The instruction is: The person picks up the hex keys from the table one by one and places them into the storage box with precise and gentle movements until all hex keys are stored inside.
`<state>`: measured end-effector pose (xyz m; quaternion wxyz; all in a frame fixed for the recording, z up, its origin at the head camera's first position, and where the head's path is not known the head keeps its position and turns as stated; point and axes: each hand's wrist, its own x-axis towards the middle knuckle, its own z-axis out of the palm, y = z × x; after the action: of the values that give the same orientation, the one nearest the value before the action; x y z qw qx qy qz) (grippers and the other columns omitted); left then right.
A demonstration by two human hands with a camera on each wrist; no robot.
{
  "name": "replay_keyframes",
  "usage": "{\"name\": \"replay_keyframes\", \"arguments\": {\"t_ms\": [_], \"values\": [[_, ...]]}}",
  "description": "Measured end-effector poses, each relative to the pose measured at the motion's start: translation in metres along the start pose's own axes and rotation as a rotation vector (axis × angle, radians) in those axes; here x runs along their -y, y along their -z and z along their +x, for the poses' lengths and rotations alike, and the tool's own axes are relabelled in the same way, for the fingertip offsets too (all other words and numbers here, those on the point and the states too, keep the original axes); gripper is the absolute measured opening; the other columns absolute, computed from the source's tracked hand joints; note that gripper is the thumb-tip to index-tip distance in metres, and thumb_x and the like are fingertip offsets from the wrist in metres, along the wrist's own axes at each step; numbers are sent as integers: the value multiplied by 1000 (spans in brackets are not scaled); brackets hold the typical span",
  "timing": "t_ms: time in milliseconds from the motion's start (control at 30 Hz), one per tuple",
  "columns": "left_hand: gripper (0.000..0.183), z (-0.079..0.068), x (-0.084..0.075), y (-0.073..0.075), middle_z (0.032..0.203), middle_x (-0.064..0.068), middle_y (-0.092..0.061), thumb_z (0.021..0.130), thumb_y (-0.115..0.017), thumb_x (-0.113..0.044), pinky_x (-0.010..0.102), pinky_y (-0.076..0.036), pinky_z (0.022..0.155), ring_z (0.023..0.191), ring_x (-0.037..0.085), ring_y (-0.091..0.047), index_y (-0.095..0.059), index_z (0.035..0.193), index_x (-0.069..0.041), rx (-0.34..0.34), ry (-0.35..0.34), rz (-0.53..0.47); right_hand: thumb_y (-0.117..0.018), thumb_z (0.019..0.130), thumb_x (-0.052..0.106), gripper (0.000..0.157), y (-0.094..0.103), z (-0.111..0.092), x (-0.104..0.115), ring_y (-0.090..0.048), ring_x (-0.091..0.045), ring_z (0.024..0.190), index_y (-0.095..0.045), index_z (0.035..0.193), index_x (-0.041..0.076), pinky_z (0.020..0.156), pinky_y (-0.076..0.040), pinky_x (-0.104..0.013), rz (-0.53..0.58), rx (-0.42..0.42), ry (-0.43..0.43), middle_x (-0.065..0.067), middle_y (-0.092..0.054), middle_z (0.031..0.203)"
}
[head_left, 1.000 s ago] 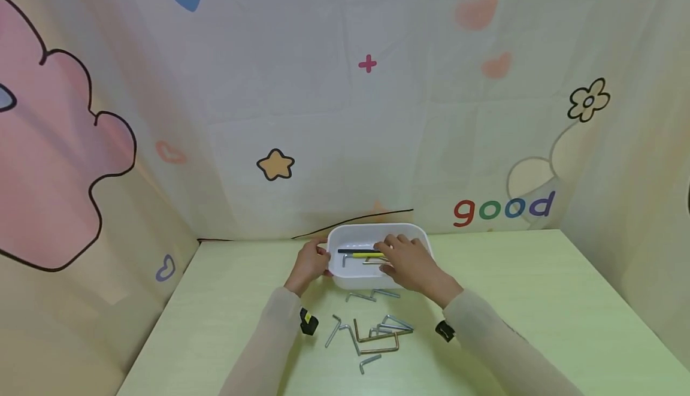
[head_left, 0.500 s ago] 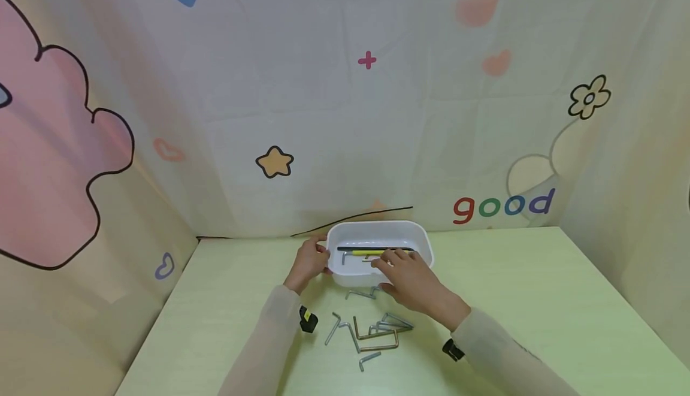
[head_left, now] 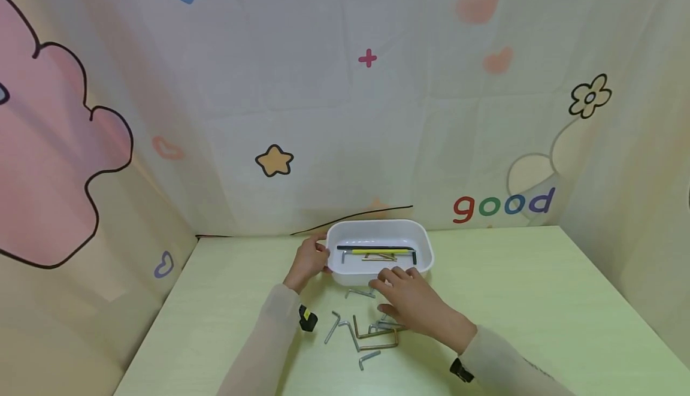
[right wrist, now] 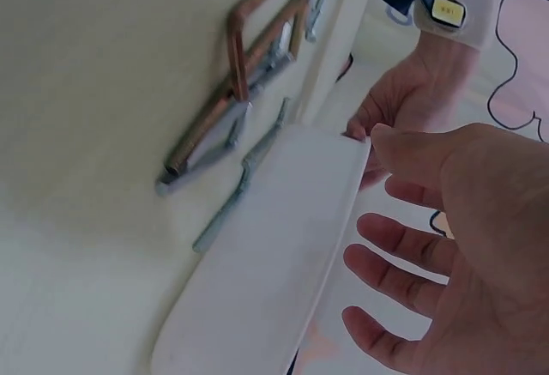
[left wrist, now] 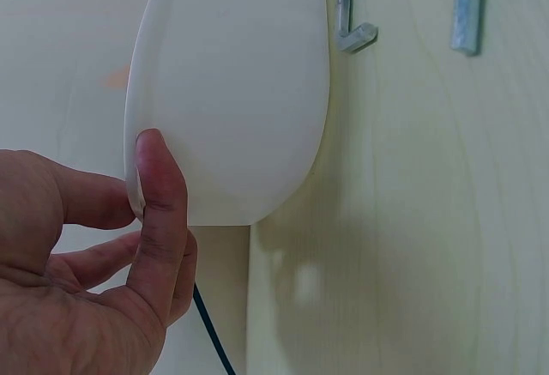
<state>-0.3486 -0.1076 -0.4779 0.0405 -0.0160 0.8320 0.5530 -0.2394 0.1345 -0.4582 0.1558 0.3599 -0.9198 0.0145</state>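
My left hand [head_left: 308, 262] pinches the rim at the left end of a white plastic bin [head_left: 353, 279]; in the left wrist view its thumb lies along the bin's outer wall. Inside lie a long black hex key [head_left: 356, 247], a yellow-sleeved hex key [head_left: 372, 251] and a few gold hex keys [head_left: 380, 259]. My right hand [head_left: 415, 303] hovers in front of the bin, fingers spread and slightly bent, with nothing between them in the right wrist view [right wrist: 480, 246]. Below it lie several silver and copper hex keys, partly hidden by the hand.
Loose on the pale green table [head_left: 485, 300] are a copper hex key [head_left: 377, 348], silver hex keys [head_left: 332, 328] and a small silver one [head_left: 369, 359]. Another silver one [head_left: 360, 293] lies close to the bin's front wall. A printed curtain [head_left: 323, 114] hangs behind.
My right hand has drawn back out of the bin, toward me and over the loose hex keys, uncovering the ones inside. The left hand stays on the rim.
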Motion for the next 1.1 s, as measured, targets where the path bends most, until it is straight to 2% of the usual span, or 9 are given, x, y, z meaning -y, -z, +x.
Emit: {"name": "replay_keyframes", "arguments": {"t_ms": [267, 467, 567, 667, 833, 967, 1100], "values": [[45, 0, 1, 1, 98, 13, -55, 93, -54, 0, 29, -60, 56, 70, 21, -60, -50, 138, -1, -3, 10, 1, -75, 85, 36, 43, -6, -10, 8, -57, -20, 108, -59, 123, 24, 85, -47, -39, 11, 53, 32, 4, -61, 113], [45, -1, -1, 1, 99, 14, -56, 93, -55, 0, 35, -62, 62, 70, 21, -61, -50, 138, -1, -4, 7, 6, -73, 87, 38, 41, -7, -16, 12, -56, -21, 110, -60, 123, 23, 87, -46, -41, 57, 115, 39, 3, -60, 114], [45, -1, 0, 1, 97, 13, -55, 94, -55, 0, 33, -62, 60, 68, 19, -59, -49, 139, 0, -4, 0, 3, -74, 85, 40, 42, -8, -19, 13, -56, -21, 110, -61, 122, 23, 88, -45, -42, 62, 131, 50, 2, -59, 115], [45, 0, 1, 1, 95, 12, -55, 94, -55, 0, 31, -61, 58, 66, 17, -57, -49, 139, 0, -6, -8, 3, -74, 83, 44, 44, -10, -21, 14, -55, -19, 109, -61, 120, 24, 87, -45, -41, 54, 136, 67, 3, -59, 115], [45, -1, 1, 0, 95, 12, -55, 93, -55, 1, 35, -62, 60, 66, 17, -57, -49, 138, 1, -8, -18, 5, -74, 81, 49, 46, -14, -25, 14, -54, -16, 106, -62, 118, 25, 83, -44, -38, 54, 165, 78, 6, -58, 114], [45, -2, 0, 0, 95, 12, -55, 93, -54, 1, 36, -62, 61, 67, 19, -58, -49, 138, 1, -8, -15, 7, -77, 79, 47, 46, -16, -27, 14, -54, -15, 102, -63, 116, 24, 79, -43, -35, 76, 186, 79, 6, -58, 109], [45, -2, -2, 0, 95, 12, -55, 93, -54, 1, 31, -61, 57, 69, 22, -60, -49, 138, 1, -5, -11, -2, -78, 78, 46, 44, -19, -28, 12, -52, -13, 97, -63, 114, 24, 77, -40, -32, 64, 186, 83, 7, -57, 105]]}}
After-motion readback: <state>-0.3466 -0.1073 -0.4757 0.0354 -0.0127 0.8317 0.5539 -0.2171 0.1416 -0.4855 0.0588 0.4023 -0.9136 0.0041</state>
